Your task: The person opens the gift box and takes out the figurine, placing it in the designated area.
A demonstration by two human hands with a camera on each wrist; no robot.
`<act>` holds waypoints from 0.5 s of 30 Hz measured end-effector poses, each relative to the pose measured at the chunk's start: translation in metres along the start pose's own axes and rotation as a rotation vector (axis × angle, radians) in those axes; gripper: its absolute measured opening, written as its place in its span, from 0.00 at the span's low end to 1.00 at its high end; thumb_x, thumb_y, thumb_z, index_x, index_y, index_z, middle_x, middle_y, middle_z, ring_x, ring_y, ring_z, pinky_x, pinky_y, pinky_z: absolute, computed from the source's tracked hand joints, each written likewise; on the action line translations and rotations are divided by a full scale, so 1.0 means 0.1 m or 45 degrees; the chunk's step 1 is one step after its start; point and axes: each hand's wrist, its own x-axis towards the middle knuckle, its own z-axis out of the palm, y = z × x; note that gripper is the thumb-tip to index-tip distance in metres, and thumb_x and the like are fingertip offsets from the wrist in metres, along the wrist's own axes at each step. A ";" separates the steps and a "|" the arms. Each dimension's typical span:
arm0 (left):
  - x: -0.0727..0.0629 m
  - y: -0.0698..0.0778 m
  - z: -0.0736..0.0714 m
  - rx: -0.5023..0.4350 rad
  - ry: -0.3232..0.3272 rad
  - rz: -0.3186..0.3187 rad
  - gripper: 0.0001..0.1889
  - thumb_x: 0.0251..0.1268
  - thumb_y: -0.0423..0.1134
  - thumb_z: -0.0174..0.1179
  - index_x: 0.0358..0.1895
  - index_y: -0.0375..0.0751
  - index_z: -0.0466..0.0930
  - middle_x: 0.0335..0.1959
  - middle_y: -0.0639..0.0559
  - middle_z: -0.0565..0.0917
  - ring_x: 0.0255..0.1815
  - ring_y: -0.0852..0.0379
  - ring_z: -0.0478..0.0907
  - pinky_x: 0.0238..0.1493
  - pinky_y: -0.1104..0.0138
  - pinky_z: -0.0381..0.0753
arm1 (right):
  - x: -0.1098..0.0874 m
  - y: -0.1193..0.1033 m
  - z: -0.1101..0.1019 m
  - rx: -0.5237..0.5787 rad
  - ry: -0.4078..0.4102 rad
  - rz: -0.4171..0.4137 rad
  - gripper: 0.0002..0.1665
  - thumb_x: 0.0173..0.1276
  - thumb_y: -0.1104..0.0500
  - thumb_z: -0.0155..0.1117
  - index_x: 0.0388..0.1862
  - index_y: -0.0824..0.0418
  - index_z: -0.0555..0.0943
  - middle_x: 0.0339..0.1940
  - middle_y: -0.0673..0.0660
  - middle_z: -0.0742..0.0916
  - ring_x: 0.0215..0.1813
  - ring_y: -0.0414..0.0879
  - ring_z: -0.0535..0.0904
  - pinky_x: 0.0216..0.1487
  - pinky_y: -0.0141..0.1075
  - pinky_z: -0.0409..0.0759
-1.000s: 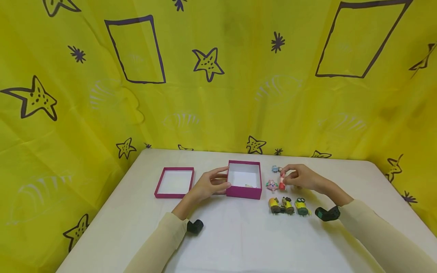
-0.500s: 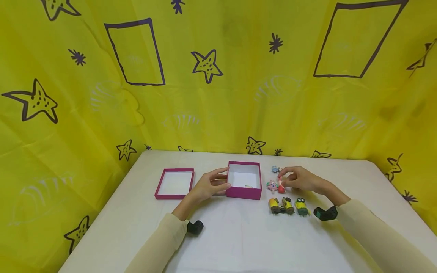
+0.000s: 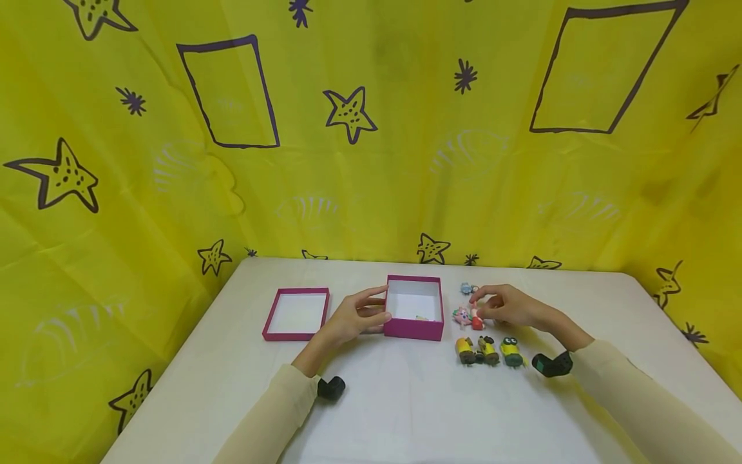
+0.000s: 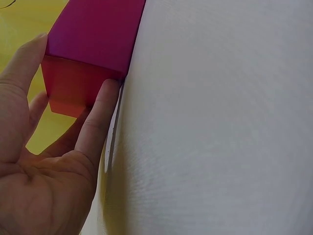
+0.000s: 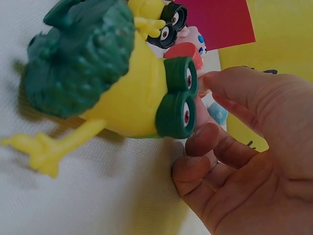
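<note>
My left hand (image 3: 348, 317) rests its extended fingers against the left side of a magenta box (image 3: 413, 328), which has white inner walls. In the left wrist view those fingers (image 4: 98, 117) lie along the box's side, near its corners. My right hand (image 3: 510, 304) pinches a small red-and-pink toy figure (image 3: 476, 323) just right of the box. A pink toy figure (image 3: 462, 315) lies between it and the box. In the right wrist view, a green-and-yellow minion figure (image 5: 137, 93) partly hides the pinched figure. Something small and pale (image 3: 422, 318) lies inside the box.
Nearer the person, several yellow minion figures (image 3: 488, 351) stand in a row. A small blue figure (image 3: 466, 289) sits behind the right fingertips. The magenta-rimmed lid (image 3: 286, 336) lies left of the left hand. A yellow curtain (image 3: 406, 180) hangs along the table's far edge.
My right hand has shifted slightly left and nearer with the red-and-pink figure, which now stands closer against the pink one. The left hand stays on the box.
</note>
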 end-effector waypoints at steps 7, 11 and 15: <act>0.00 0.01 0.00 0.014 0.003 0.005 0.36 0.68 0.41 0.70 0.78 0.53 0.68 0.69 0.40 0.76 0.66 0.42 0.77 0.56 0.57 0.85 | -0.01 -0.01 -0.01 -0.010 0.003 -0.003 0.22 0.75 0.57 0.65 0.65 0.61 0.78 0.41 0.57 0.84 0.37 0.50 0.75 0.37 0.38 0.75; 0.00 0.01 0.00 0.011 -0.004 0.007 0.36 0.68 0.41 0.70 0.78 0.52 0.68 0.69 0.40 0.75 0.67 0.41 0.77 0.56 0.57 0.85 | -0.01 -0.01 -0.01 -0.010 0.002 -0.002 0.22 0.75 0.57 0.66 0.64 0.61 0.78 0.42 0.58 0.85 0.38 0.50 0.75 0.38 0.38 0.76; -0.01 0.01 0.00 0.002 -0.007 -0.001 0.36 0.68 0.41 0.70 0.78 0.52 0.67 0.69 0.40 0.76 0.66 0.42 0.77 0.56 0.57 0.85 | -0.01 0.00 0.00 -0.015 0.005 -0.008 0.22 0.75 0.57 0.66 0.64 0.61 0.78 0.44 0.58 0.85 0.38 0.50 0.76 0.38 0.39 0.78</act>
